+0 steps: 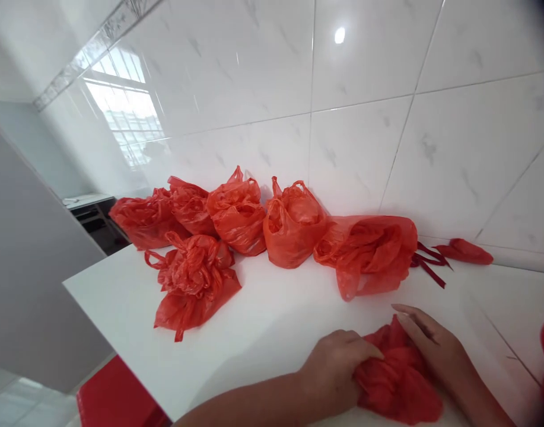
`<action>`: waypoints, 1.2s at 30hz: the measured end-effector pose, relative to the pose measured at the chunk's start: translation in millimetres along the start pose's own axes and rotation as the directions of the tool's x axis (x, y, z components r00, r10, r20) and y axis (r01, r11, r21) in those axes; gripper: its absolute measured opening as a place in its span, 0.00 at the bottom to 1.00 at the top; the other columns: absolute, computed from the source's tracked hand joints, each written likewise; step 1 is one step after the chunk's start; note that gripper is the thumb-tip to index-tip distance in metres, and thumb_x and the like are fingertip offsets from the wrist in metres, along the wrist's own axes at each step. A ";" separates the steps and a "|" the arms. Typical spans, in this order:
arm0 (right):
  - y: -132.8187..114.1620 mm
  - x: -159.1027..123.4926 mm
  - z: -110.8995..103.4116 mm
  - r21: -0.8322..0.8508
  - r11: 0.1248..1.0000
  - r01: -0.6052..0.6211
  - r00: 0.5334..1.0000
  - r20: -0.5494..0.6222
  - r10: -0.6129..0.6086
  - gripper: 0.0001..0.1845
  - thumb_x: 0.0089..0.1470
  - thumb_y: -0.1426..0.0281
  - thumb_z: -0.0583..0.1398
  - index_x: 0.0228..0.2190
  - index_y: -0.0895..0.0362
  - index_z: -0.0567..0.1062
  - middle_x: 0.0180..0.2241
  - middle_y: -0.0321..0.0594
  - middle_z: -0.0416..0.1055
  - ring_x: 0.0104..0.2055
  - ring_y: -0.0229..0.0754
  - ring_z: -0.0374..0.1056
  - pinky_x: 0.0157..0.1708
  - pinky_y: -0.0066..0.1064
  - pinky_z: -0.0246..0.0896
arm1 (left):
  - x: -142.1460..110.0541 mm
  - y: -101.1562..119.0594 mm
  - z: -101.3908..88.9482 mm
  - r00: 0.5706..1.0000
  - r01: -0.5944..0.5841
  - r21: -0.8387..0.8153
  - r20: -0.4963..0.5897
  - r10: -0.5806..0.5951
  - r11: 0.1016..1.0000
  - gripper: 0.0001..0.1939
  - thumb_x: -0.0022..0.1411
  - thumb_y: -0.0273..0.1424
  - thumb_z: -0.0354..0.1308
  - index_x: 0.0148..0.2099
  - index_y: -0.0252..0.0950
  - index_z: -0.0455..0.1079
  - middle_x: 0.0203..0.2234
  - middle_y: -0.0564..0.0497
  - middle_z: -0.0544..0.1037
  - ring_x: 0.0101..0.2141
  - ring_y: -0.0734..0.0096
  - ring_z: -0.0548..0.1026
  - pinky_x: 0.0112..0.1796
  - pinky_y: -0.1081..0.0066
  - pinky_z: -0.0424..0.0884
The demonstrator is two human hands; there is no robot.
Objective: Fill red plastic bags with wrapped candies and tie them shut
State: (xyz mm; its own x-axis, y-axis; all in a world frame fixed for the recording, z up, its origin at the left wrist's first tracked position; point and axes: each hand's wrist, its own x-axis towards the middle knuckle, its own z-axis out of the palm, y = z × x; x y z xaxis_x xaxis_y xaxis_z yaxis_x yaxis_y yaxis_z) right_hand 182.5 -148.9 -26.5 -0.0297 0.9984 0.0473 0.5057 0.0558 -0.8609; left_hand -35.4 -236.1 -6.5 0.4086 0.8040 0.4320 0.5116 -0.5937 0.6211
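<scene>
A crumpled red plastic bag lies low over the white tabletop at the front right, between my two hands. My left hand is closed on its left side, with the thumb resting across the folds and the other fingers mostly hidden. On the bag's upper right side, my right hand curves around it, thumb and forefinger near a pointed tip of the plastic. Part of the right hand's grip is hidden. Just beyond the hands, a large loose red bag rests partly folded against the wall.
Several filled red bags stand along the tiled wall. A tied red bundle sits before them on the white table. Dark red strips and a small red roll lie right. A red surface shows below the left edge.
</scene>
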 end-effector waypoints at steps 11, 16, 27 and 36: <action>-20.7 -12.2 4.7 -0.020 1.000 0.015 1.000 0.003 -0.015 0.19 0.51 0.56 0.52 0.38 0.53 0.75 0.42 0.38 0.75 0.45 0.46 0.69 0.44 0.34 0.62 | -61.7 -35.7 -138.6 0.758 0.366 0.140 -0.618 -0.208 0.920 0.14 0.51 0.23 0.53 0.42 0.38 0.69 0.35 0.51 0.75 0.35 0.67 0.75 0.38 0.69 0.71; -19.1 -12.1 6.7 -0.019 0.999 0.034 0.999 -0.014 -0.034 0.16 0.52 0.60 0.52 0.37 0.53 0.75 0.41 0.38 0.75 0.44 0.44 0.69 0.43 0.33 0.62 | -97.3 -57.5 -166.9 0.813 0.516 0.620 -0.571 -0.111 0.592 0.29 0.51 0.31 0.53 0.57 0.36 0.62 0.56 0.37 0.65 0.56 0.44 0.63 0.51 0.46 0.62; -20.4 -16.0 10.0 -0.005 0.993 0.115 0.993 -0.041 -0.115 0.12 0.51 0.66 0.53 0.34 0.54 0.74 0.38 0.37 0.73 0.40 0.41 0.68 0.41 0.32 0.62 | -121.1 -99.6 -147.4 0.955 0.293 0.875 -0.250 -0.157 0.386 0.17 0.61 0.31 0.46 0.42 0.41 0.76 0.48 0.44 0.77 0.52 0.46 0.69 0.53 0.36 0.52; -23.4 -17.3 9.7 -0.003 0.992 0.129 0.990 -0.059 -0.129 0.12 0.51 0.68 0.53 0.34 0.53 0.75 0.36 0.36 0.73 0.37 0.40 0.68 0.38 0.31 0.62 | -89.9 -88.2 -149.4 0.911 0.411 0.840 -0.380 -0.157 0.353 0.14 0.62 0.31 0.45 0.37 0.41 0.73 0.41 0.43 0.77 0.46 0.47 0.72 0.46 0.34 0.59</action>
State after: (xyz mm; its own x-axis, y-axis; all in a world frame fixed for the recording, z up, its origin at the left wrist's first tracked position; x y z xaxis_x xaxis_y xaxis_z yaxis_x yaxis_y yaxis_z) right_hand 162.8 -167.5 -12.1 -0.0442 0.9812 0.1878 0.5003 0.1844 -0.8460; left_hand -230.1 -251.1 -2.5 0.0047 0.8385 0.5448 0.9839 0.0935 -0.1524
